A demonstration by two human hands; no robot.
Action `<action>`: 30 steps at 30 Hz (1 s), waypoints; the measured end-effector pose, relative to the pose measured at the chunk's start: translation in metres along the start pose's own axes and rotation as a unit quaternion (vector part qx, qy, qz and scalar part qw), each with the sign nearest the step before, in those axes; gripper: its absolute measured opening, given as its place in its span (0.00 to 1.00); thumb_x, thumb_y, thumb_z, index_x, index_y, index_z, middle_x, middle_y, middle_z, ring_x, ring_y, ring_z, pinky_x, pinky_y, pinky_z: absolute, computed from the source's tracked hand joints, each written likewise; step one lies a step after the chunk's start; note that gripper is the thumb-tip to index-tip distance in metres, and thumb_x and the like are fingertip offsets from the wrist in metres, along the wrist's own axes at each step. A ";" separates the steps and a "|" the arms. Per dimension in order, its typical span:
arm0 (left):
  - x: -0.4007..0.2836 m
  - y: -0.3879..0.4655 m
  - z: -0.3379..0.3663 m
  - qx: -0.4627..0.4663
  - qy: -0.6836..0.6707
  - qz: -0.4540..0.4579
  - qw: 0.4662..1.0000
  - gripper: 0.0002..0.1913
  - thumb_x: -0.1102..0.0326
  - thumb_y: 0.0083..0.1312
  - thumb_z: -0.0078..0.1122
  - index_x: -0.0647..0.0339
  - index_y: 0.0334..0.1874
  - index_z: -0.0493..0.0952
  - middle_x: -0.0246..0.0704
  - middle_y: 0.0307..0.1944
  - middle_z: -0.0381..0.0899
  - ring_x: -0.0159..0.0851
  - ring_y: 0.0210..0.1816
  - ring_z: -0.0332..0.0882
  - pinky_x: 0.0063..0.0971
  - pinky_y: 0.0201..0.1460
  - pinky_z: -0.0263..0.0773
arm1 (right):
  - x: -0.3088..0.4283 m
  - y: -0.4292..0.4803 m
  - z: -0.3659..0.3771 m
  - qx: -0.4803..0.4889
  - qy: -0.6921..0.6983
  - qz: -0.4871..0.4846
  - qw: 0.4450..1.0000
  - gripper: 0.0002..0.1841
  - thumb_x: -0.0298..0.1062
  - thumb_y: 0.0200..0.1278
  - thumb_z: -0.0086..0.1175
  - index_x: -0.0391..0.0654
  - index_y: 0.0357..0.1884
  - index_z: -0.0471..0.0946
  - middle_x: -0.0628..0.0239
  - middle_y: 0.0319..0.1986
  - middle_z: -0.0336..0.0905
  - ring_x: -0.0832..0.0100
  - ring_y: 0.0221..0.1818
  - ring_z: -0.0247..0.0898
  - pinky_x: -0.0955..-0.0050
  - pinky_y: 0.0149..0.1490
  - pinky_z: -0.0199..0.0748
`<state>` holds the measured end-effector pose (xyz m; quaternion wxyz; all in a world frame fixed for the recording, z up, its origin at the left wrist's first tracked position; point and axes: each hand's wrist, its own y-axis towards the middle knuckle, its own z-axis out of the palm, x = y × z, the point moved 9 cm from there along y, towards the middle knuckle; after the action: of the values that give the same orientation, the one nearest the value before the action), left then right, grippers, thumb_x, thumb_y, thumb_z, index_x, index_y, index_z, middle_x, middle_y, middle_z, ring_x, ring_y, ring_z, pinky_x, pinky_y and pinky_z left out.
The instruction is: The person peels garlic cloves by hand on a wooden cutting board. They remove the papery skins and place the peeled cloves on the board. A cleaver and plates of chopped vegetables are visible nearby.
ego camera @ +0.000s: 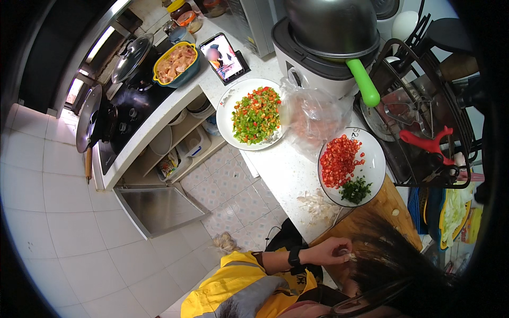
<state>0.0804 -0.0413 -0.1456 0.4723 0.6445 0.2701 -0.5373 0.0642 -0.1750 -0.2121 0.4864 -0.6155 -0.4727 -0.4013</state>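
My left hand (333, 251), with a dark watch at the wrist, is over the near end of the wooden cutting board (391, 194). Its fingers are pinched on a small pale piece, possibly garlic. Of my right hand (350, 286) only a little shows below it; hair covers the rest. Pale peelings (320, 206) lie on the counter beside the board. Overlapping the board's far end, a white plate (373, 159) holds chopped red chillies (340, 161) and chopped green herbs (356, 190). Another plate (226, 119) bears diced green and red peppers (256, 115).
A clear plastic bag (314, 115) lies between the plates. Behind are a phone (224, 57) on a stand, a basket of raw meat pieces (177, 65) and a cooker with a green-handled pot (332, 31). A dish rack (425, 119) stands right. A cabinet door (161, 208) hangs open.
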 end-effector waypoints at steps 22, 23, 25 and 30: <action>-0.002 -0.007 -0.008 -0.044 -0.086 -0.044 0.994 0.05 0.70 0.63 0.50 0.63 0.32 0.66 0.30 0.24 0.65 0.26 0.25 0.58 0.20 0.27 0.58 | 0.003 -0.010 0.004 0.002 -0.010 0.004 1.000 0.11 0.36 0.63 0.49 0.38 0.39 0.74 0.61 0.31 0.75 0.70 0.31 0.72 0.73 0.35 0.70; -0.002 -0.008 -0.008 -0.043 -0.086 -0.045 0.994 0.05 0.70 0.62 0.50 0.63 0.32 0.67 0.30 0.24 0.65 0.26 0.25 0.58 0.20 0.27 0.58 | 0.003 -0.010 0.004 -0.001 -0.010 0.004 1.000 0.11 0.36 0.63 0.49 0.38 0.39 0.74 0.61 0.31 0.75 0.70 0.31 0.72 0.73 0.35 0.70; 0.001 -0.009 -0.007 -0.042 -0.089 -0.052 0.994 0.05 0.71 0.60 0.51 0.63 0.32 0.67 0.30 0.24 0.65 0.26 0.25 0.58 0.21 0.28 0.59 | 0.004 -0.010 0.003 -0.004 -0.008 0.004 1.000 0.11 0.36 0.64 0.49 0.38 0.39 0.74 0.62 0.31 0.75 0.71 0.31 0.72 0.73 0.35 0.70; 0.012 -0.013 -0.002 -0.044 -0.098 -0.096 0.990 0.05 0.71 0.57 0.52 0.64 0.32 0.67 0.30 0.24 0.66 0.26 0.25 0.60 0.21 0.28 0.60 | 0.006 -0.017 0.000 -0.005 -0.009 0.005 1.000 0.11 0.36 0.64 0.49 0.38 0.39 0.74 0.62 0.30 0.75 0.71 0.30 0.72 0.74 0.34 0.70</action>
<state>0.0729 -0.0364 -0.1610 0.4703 0.5383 0.3064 -0.6287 0.0486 -0.1726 -0.2029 0.4808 -0.6237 -0.4724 -0.3958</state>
